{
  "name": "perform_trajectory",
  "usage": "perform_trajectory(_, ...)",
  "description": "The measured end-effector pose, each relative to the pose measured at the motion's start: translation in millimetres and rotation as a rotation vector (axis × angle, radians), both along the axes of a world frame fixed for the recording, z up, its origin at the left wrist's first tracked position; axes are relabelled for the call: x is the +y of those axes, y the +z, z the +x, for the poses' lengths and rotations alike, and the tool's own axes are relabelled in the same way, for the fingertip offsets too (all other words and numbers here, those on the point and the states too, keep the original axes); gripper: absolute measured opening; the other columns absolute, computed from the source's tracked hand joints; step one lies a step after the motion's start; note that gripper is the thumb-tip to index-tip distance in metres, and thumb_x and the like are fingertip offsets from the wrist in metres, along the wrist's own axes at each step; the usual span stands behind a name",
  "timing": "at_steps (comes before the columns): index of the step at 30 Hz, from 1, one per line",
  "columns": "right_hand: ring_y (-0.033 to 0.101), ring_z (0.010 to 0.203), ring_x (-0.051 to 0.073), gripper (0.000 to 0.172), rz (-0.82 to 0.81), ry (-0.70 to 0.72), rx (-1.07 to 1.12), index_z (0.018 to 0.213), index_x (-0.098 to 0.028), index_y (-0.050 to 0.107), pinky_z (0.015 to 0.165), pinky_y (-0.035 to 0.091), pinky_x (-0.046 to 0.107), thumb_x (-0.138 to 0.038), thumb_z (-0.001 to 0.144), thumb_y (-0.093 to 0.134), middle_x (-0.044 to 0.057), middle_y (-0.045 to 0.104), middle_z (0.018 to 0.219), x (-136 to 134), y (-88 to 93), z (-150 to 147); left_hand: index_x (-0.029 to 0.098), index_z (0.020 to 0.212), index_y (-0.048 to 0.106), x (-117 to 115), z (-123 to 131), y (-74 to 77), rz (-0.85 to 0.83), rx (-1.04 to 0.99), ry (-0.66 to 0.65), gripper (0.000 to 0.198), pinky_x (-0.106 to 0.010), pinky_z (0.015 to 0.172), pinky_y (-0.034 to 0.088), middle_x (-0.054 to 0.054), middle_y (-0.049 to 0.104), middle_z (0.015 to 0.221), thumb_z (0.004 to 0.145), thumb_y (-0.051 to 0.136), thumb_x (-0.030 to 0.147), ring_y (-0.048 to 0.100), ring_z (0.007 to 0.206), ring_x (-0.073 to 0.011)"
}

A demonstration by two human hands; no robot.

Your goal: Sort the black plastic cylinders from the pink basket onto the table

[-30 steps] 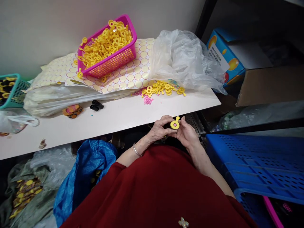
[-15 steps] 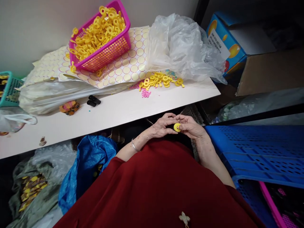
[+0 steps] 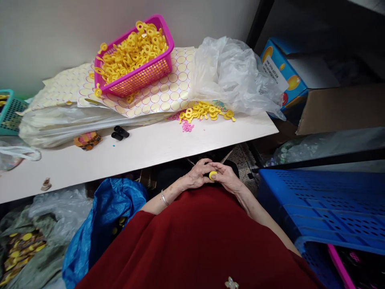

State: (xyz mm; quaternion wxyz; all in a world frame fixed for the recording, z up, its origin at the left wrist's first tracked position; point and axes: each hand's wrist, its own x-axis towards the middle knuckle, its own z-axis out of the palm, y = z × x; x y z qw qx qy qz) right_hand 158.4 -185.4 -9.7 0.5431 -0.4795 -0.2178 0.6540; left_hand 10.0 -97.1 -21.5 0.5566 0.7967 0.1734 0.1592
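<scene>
Both hands meet in my lap, just below the white table's [image 3: 144, 150] front edge. My left hand [image 3: 197, 176] and my right hand [image 3: 225, 177] are closed together on one small yellow plastic ring piece [image 3: 212, 174], of which only a bit shows between the fingers. A silver bangle [image 3: 164, 198] sits on my left wrist. On the table ahead lies a small heap of the same yellow rings [image 3: 206, 111] beside tiny pink bits [image 3: 187, 127].
A pink basket [image 3: 135, 60] heaped with yellow rings rests on sticker sheets [image 3: 168, 94] at the back. Clear plastic bags [image 3: 234, 76], two black caps [image 3: 119, 133], a teal basket [image 3: 10, 112], a blue crate [image 3: 325, 204] at right, a blue bag [image 3: 105, 216] at left.
My hands have lowered from the table edge toward my lap, and the fingers have closed further over the yellow piece, so less of it shows.
</scene>
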Motion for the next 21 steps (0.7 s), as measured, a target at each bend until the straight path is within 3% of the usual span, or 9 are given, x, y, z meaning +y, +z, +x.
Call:
perform_trajectory(3, 0.062, 0.07, 0.011, 0.043, -0.051, 0.176, -0.006, 0.088, -0.017, 0.07, 0.065, 0.049, 0.024, -0.025, 0.049, 0.086, -0.001, 0.069, 0.079, 0.2, -7.4, -8.0, 0.022, 0.089, 0.075, -7.7, -13.8, -10.4, 0.0, 0.006, 0.052, 0.016, -0.052, 0.112, 0.033, -0.009, 0.069, 0.091, 0.075, 0.074, 0.03, 0.051, 0.118, -0.0315)
perform_trajectory(7, 0.057, 0.064, 0.011, 0.039, -0.053, 0.176, -0.082, 0.079, -0.016, 0.067, 0.062, 0.046, 0.024, -0.025, 0.046, 0.086, -0.005, 0.064, 0.07, 6.3, -10.3, -16.3, 0.021, 0.086, 0.073, -12.1, -20.3, -13.4, 0.035, 0.01, 0.072, 0.015, -0.051, 0.114, 0.032, -0.008, 0.069, 0.085, 0.083, 0.063, 0.032, 0.059, 0.104, -0.0265)
perform_trajectory(9, 0.06, 0.071, 0.014, 0.038, -0.016, 0.196, -0.249, 0.087, -0.017, 0.067, 0.066, 0.047, 0.027, -0.028, 0.054, 0.082, -0.003, 0.067, 0.076, 13.3, -7.8, -17.8, 0.021, 0.092, 0.073, -9.7, -23.7, -13.8, 0.074, -0.07, 0.058, 0.015, -0.052, 0.115, 0.032, -0.007, 0.07, 0.087, 0.082, 0.063, 0.028, 0.062, 0.099, -0.0242)
perform_trajectory(11, 0.063, 0.086, 0.019, 0.036, -0.014, 0.27, -0.641, 0.101, -0.019, 0.066, 0.076, 0.049, 0.031, -0.033, 0.069, 0.073, 0.003, 0.07, 0.093, 24.3, -4.1, -16.0, 0.022, 0.105, 0.071, -4.0, -29.9, -14.5, 0.121, -0.156, 0.119, 0.028, -0.053, 0.11, 0.038, -0.01, 0.07, 0.102, 0.077, 0.069, 0.027, 0.061, 0.107, -0.0256)
perform_trajectory(14, 0.059, 0.116, 0.026, 0.034, -0.17, 0.536, -1.326, 0.117, -0.019, 0.062, 0.093, 0.045, 0.036, -0.032, 0.087, 0.055, 0.013, 0.066, 0.121, 47.8, -3.0, -8.7, 0.022, 0.109, 0.07, 12.8, -44.3, -15.1, 0.175, -0.191, 0.373, 0.036, -0.047, 0.098, 0.049, -0.014, 0.067, 0.117, 0.075, 0.073, 0.032, 0.061, 0.112, -0.0261)
perform_trajectory(15, 0.057, 0.12, 0.029, 0.032, -0.221, 0.627, -1.412, 0.115, -0.016, 0.064, 0.095, 0.044, 0.039, -0.027, 0.086, 0.054, 0.018, 0.065, 0.122, 56.9, -5.2, -6.6, 0.021, 0.104, 0.071, 21.6, -49.9, -14.7, 0.192, -0.161, 0.48, 0.031, -0.044, 0.094, 0.052, -0.013, 0.069, 0.113, 0.075, 0.072, 0.032, 0.063, 0.107, -0.0245)
perform_trajectory(18, 0.067, 0.106, 0.033, 0.02, -0.26, 0.81, -1.444, 0.093, -0.015, 0.071, 0.085, 0.049, 0.041, -0.014, 0.076, 0.061, 0.019, 0.072, 0.101, 83.2, -18.7, -5.1, 0.02, 0.087, 0.072, 57.7, -69.6, -9.8, 0.264, 0.016, 0.828, 0.016, -0.037, 0.087, 0.054, -0.008, 0.071, 0.095, 0.072, 0.071, 0.026, 0.066, 0.092, -0.0211)
perform_trajectory(21, 0.069, 0.102, 0.031, 0.023, -0.263, 0.941, -1.47, 0.089, -0.017, 0.072, 0.082, 0.05, 0.038, -0.008, 0.071, 0.061, 0.016, 0.073, 0.102, 98.4, -34.1, -8.8, 0.019, 0.082, 0.069, 98.1, -95.0, 1.0, 0.323, 0.169, 1.125, 0.014, -0.038, 0.088, 0.052, -0.007, 0.07, 0.092, 0.068, 0.069, 0.018, 0.064, 0.089, -0.0228)
